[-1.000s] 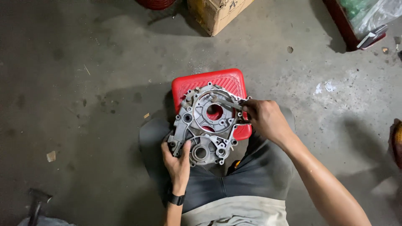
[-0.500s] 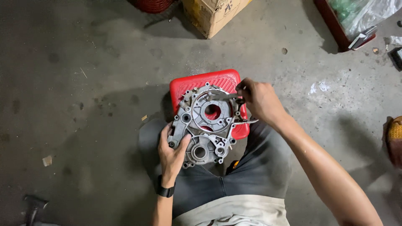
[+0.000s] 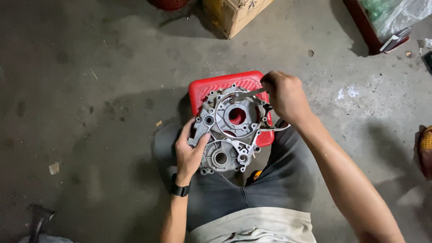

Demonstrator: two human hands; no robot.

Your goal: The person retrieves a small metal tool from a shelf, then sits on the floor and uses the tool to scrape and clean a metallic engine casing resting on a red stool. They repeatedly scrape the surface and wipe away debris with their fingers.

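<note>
A grey cast-metal engine case half (image 3: 229, 128) with round bores and bolt holes lies over a red plastic stool (image 3: 211, 85) and my lap. My left hand (image 3: 189, 150), with a black watch on its wrist, grips the case's lower left edge. My right hand (image 3: 285, 96) is at the case's upper right rim, fingers closed on a thin flat metal blade (image 3: 249, 94) that points left across the rim. A thin grey gasket strip (image 3: 276, 128) curls off the case's right edge below that hand.
Stained concrete floor (image 3: 90, 90) lies all around. A cardboard box (image 3: 234, 15) stands at the top centre, a red crate with plastic-wrapped items (image 3: 378, 27) at the top right. A dark tool (image 3: 38, 220) lies at the bottom left, an orange object (image 3: 425, 146) at the right edge.
My right hand has moved up from the case's right side to its upper right rim, blade now laid across the edge. My left hand has shifted slightly up along the left edge.
</note>
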